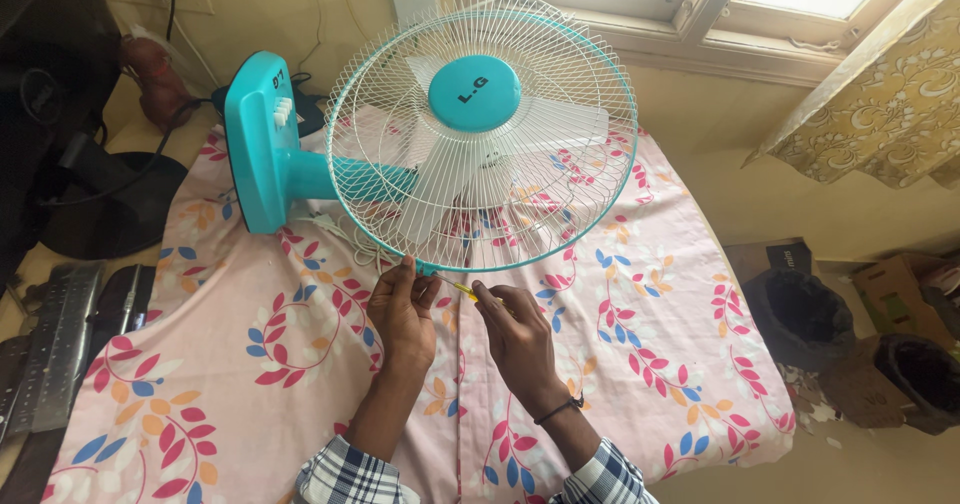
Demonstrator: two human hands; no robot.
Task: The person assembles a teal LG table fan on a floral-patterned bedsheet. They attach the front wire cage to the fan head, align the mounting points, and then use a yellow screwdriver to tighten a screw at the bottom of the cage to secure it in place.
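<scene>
A turquoise and white table fan (470, 134) lies on its side on a table covered with a pink floral cloth (650, 344). Its wire guard (560, 114) faces me and its turquoise base (255, 144) points left. My left hand (402, 309) pinches the bottom of the guard's turquoise rim. My right hand (515, 334) holds a thin yellow-handled screwdriver (462, 288), its tip pointing at the rim right beside my left fingers. A black band circles my right wrist.
A black monitor and stand (90, 194) and a keyboard (55, 349) sit at the left. Two black-lined bins (805, 314) and cardboard boxes (900, 289) stand on the floor at the right. A window and a patterned curtain (880, 94) are behind.
</scene>
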